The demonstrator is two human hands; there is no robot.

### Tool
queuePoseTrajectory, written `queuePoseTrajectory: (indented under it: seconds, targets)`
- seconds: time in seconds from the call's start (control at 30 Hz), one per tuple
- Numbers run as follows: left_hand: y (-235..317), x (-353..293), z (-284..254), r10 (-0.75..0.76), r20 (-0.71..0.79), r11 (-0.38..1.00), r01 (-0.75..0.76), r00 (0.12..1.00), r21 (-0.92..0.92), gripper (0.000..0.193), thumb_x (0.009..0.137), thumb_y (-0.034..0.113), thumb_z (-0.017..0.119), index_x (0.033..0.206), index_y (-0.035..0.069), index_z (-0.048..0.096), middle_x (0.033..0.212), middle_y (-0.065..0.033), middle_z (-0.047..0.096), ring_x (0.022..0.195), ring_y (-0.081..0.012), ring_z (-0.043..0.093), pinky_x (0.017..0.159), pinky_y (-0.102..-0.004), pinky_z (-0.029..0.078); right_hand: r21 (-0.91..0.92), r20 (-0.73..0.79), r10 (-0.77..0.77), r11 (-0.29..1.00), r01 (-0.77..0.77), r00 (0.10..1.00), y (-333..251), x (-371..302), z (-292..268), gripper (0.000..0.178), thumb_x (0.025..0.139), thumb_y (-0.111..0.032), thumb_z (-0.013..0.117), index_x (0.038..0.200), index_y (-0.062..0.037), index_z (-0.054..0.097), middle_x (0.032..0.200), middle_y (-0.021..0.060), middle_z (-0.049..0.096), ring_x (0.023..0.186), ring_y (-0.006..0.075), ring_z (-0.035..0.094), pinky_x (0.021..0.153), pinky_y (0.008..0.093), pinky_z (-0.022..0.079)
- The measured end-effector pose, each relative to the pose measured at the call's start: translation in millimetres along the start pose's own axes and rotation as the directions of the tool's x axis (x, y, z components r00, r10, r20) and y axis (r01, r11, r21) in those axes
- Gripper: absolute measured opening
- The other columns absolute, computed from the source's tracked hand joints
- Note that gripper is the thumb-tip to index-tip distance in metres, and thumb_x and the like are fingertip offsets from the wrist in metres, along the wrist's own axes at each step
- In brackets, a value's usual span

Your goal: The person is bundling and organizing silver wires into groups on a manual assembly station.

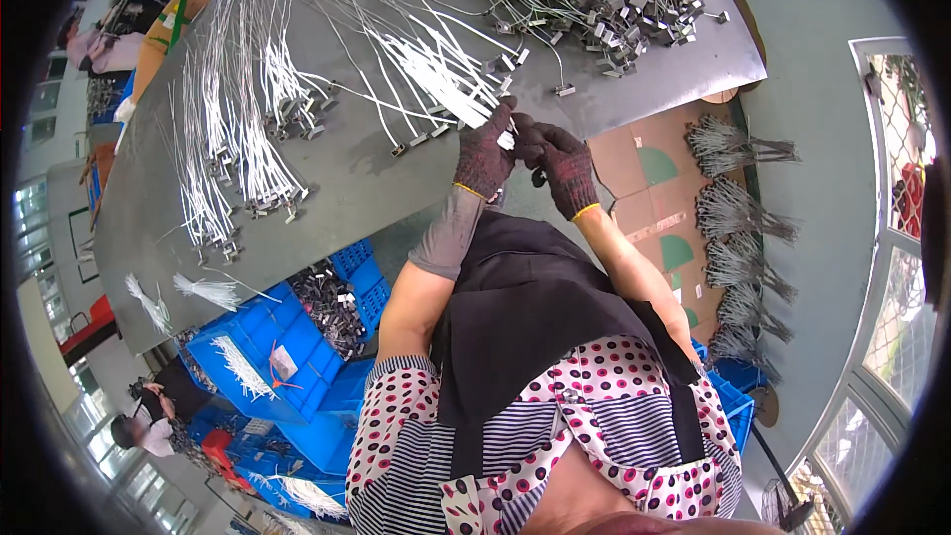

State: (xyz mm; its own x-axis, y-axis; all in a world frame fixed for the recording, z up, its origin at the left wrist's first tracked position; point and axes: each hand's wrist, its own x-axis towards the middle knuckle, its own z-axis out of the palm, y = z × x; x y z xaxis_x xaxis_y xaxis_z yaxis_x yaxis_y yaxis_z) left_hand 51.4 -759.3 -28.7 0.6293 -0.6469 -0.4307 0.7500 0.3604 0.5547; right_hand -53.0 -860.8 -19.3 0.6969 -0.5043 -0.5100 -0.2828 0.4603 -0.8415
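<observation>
My left hand (pixel 485 156), in a dark knitted glove, is closed round a bundle of white-sleeved wires (pixel 436 69). Its white tips poke out past the fingers, while the thin wires fan away over the grey metal table (pixel 362 183). Close beside it, my gloved right hand (pixel 563 163) has its fingers pinched together near the bundle's end. Whatever those fingers hold is too dark and small to make out. Several wires with small metal blocks (pixel 421 135) lie on the table just left of my hands.
More white wires with metal ends (pixel 272 173) are spread on the table's left side. A heap of metal blocks on wires (pixel 634 15) covers the far right. Blue crates (pixel 272 337) stand below left. Wire bundles (pixel 743 213) lie on cardboard (pixel 634 173) at right. A co-worker (pixel 149 421) is at lower left.
</observation>
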Motion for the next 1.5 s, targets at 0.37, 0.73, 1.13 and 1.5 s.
queuePoseTrajectory:
  seconds: [0.37,0.73,1.13,1.5]
  targets:
    - [49,27,7,0.249,-0.323,0.968,-0.237,0.913,0.079,0.024,0.089,0.025,0.071,0.082,0.005,0.061,0.062,-0.0033,0.058,0.045,-0.0143,0.056,0.034,-0.0278,0.039,0.242,0.216,0.107,0.957,-0.160,0.971,4,-25,17,0.036,0.094,-0.014,0.061,0.126,0.0025,0.057,0.094,0.0090,0.065,0.063,0.0128,0.054,0.056,0.0296,0.047]
    - [55,14,-7,0.222,-0.131,0.838,-0.121,0.966,0.532,0.024,0.088,0.024,0.071,0.100,0.003,0.073,0.088,-0.0016,0.070,0.080,-0.0112,0.063,0.075,-0.0285,0.052,0.318,0.143,0.225,0.912,-0.260,0.964,-16,31,39,0.048,0.099,-0.046,0.054,0.128,-0.0069,0.054,0.111,0.0031,0.064,0.092,0.0165,0.062,0.067,0.0325,0.045]
    - [89,33,-23,0.212,-0.261,0.771,0.003,0.942,0.636,0.027,0.088,0.032,0.072,0.094,0.006,0.073,0.081,-0.0008,0.068,0.065,-0.0109,0.060,0.057,-0.0271,0.047,-0.019,0.278,-0.085,0.995,0.094,0.957,-23,65,79,0.029,0.097,-0.033,0.062,0.103,-0.0046,0.063,0.085,0.0031,0.063,0.069,0.0133,0.056,0.056,0.0296,0.042]
    - [66,24,-16,0.219,-0.185,0.895,-0.122,0.958,0.430,0.021,0.090,0.020,0.070,0.098,0.000,0.072,0.081,-0.0055,0.069,0.066,-0.0133,0.063,0.061,-0.0268,0.051,-0.197,0.153,-0.038,0.978,0.068,0.988,-20,39,56,0.032,0.094,-0.011,0.058,0.123,0.0036,0.059,0.088,0.0082,0.062,0.070,0.0115,0.056,0.059,0.0262,0.047]
